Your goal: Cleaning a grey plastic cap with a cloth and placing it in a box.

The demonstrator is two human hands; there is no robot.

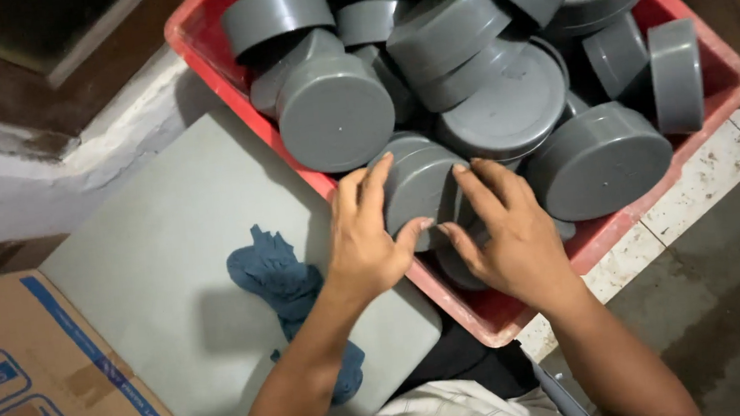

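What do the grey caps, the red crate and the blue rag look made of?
Grey caps: likely moulded plastic, matte and smooth, with a small centre mark on the flat faces. Red crate: probably rigid plastic, with a slightly glossy rim. Blue rag: soft cloth, crumpled and creased. Left hand and right hand grip one cap.

- Your left hand (pixel 364 240) and right hand (pixel 511 236) cover most of the grey cap (pixel 422 186) between them; you cannot tell how its lower edge sits.
- The red crate (pixel 477 310) runs off the top edge beyond that cap, so its far wall is unseen.
- Caps deeper in the crate are hidden under those on top.
- The blue cloth (pixel 283 282), left of the crate, is partly under your left forearm.
- The cardboard box (pixel 29 389), further left, is cut off at the bottom corner.
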